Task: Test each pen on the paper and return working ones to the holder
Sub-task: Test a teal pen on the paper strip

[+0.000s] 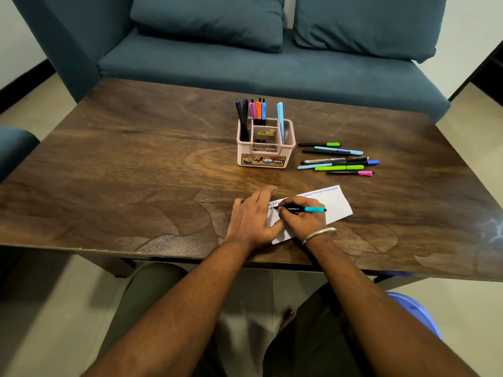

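We are gripping a black pen with a teal cap end [300, 209] in our right hand [302, 219], fingers curled around the barrel, the tip touching the left end of the paper [336, 206]. Our right wrist is wearing a metal bangle [319, 235]. Our left hand [251, 217] is lying flat, fingers straight and together, pressing down on the left edge of the paper and on the tabletop [136, 172] beside it. The paper is lying slightly tilted near the front edge of the tabletop, and a row of small blue marks is running along its far edge.

Beyond the paper, to the right, a group of loose pens [337, 159] is lying on the tabletop, roughly parallel to one another; we are seeing green, light blue, black, blue and pink parts among them. Just left of that group, the pink holder [265, 156] is standing upright, well apart from our hands. It is carrying several pens upright: dark ones in the left compartment, pink, orange and blue ones at the back, and a light blue pen [281, 121] in the right compartment.

Behind the tabletop, a teal sofa [217, 61] with two cushions is standing. Below the tabletop edge, our knees and part of a blue plastic seat [419, 314] are showing.
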